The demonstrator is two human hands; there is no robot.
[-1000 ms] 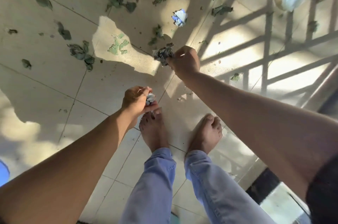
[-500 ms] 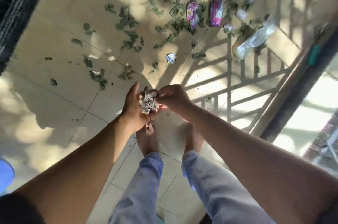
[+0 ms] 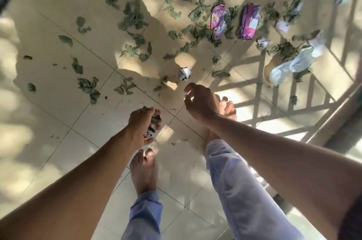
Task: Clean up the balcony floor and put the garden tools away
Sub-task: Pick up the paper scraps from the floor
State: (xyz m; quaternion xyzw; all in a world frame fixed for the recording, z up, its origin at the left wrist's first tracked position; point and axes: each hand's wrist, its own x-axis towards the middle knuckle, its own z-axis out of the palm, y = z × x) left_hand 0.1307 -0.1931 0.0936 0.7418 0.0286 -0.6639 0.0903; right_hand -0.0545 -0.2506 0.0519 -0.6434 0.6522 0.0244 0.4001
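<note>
Paper wad (image 3: pixel 184 73) on the tile just ahead of my right hand (image 3: pixel 197 102) looks light and soft, I reckon — a crumpled white scrap with dark print, best pinched across its middle, since it should crush rather than slip. My right fingers (image 3: pixel 189 88) are loosely curled and spread, holding nothing. My left hand (image 3: pixel 142 124), nearer me than the wad, has its fingers wrapped round crumpled scraps (image 3: pixel 153 126) of the same sort — dry leaves (image 3: pixel 88 87) lie left of the wad.
</note>
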